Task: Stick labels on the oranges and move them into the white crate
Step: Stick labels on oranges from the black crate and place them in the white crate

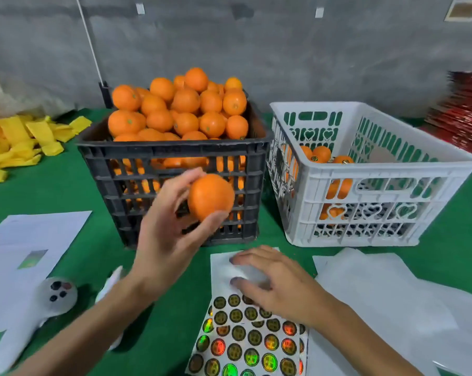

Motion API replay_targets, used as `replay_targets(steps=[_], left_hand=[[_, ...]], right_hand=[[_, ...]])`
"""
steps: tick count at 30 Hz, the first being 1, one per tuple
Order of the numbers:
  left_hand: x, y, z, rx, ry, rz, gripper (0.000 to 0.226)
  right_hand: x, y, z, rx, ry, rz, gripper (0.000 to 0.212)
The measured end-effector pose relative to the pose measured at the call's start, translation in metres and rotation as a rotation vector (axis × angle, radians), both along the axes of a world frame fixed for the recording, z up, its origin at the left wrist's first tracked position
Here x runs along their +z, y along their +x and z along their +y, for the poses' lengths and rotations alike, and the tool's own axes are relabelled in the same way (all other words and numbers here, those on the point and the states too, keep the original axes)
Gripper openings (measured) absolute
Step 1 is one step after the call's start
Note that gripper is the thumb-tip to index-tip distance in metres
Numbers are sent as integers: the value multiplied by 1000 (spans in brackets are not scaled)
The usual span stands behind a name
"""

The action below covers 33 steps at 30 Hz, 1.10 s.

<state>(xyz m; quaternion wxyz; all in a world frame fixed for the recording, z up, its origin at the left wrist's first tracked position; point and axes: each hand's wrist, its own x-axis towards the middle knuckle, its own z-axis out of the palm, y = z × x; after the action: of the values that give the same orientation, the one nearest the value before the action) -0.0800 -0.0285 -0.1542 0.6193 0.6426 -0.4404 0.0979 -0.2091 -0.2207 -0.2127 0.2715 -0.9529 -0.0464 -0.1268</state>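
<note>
My left hand (169, 226) grips one orange (210, 196) in front of the black crate (172, 169), which is heaped with oranges (180, 107). My right hand (273, 280) lies on the sheet of round holographic labels (245, 346), fingers spread over its bare upper part. The white crate (365, 180) stands to the right of the black one and holds several oranges (321, 154) near its left side.
Green cloth (53, 191) covers the table. Yellow foam sleeves (17, 142) lie at the far left. White paper sheets (25, 245) and a white handheld device (34, 316) sit at the near left. White foam sheets (387, 299) lie at the near right, red boxes (463, 115) far right.
</note>
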Motion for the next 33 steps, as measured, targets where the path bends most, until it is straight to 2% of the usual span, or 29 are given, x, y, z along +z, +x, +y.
replay_targets(steps=[4,6,9,13,17,19,22,24,28,33], left_hand=[[-70,-18,-3,40,184,434,52],[-91,-20,-9,59,117,689,47],[-109,-19,-10,28,24,844,48],[-130,-22,-7,31,151,743,48],[-136,-21,-8,34,137,745,52],[-136,-20,-9,32,119,770,53],[-135,-22,-10,44,101,776,52],[-133,-23,-9,41,96,786,51],[-131,-28,-6,12,106,789,53],[-127,-31,-3,31,189,686,55]], right_hand=[[-27,-10,4,100,-104,106,65],[-37,-12,5,125,-126,127,68],[-39,-13,4,140,-141,94,59],[-43,-11,7,99,-111,66,44],[-44,-8,11,88,-166,-4,37],[-45,-9,9,88,-166,-7,40],[-44,-12,8,100,-150,67,63],[-45,-12,8,104,-151,80,65],[-45,-12,10,101,-156,33,52],[-48,-9,13,31,69,29,32]])
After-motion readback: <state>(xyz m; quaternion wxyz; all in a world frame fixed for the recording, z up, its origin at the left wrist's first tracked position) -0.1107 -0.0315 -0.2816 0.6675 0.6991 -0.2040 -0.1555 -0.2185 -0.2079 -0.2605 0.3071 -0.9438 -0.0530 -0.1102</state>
